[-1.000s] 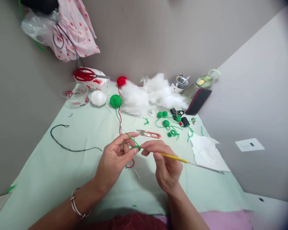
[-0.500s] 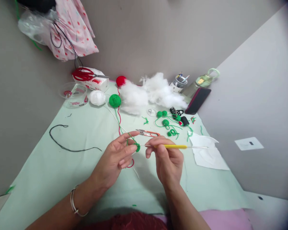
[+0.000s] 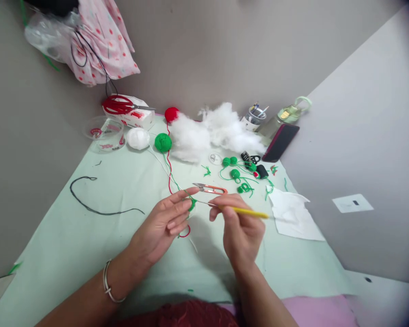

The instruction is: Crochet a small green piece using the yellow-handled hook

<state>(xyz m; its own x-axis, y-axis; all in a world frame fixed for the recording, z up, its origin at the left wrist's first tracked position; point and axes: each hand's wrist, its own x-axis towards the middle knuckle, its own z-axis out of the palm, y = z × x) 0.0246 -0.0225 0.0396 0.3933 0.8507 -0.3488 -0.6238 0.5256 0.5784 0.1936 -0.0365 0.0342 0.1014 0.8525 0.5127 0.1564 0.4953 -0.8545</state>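
Note:
Between its thumb and fingers, my left hand (image 3: 167,218) pinches a small green crochet piece (image 3: 192,204). Green yarn runs over the raised index finger back to the green yarn ball (image 3: 163,142). My right hand (image 3: 240,227) is closed around the yellow handle of a crochet hook (image 3: 248,211). The hook's thin metal shaft points left and its tip meets the green piece's edge. Just beyond both hands lie orange-handled thread snips (image 3: 211,188). A loop of red yarn (image 3: 185,232) shows below my left fingers.
White stuffing (image 3: 221,129), a red yarn ball (image 3: 172,114) and a white yarn ball (image 3: 138,138) stand at the back. Several small green crocheted pieces (image 3: 235,174) lie at right near a phone (image 3: 281,142). Red scissors (image 3: 119,105) rest on a tissue pack (image 3: 139,119). White paper (image 3: 293,213) lies at right.
My right hand has moved slightly right, and the hook's handle end has tipped down. The green piece has turned and sits a little higher and further left in my left fingers.

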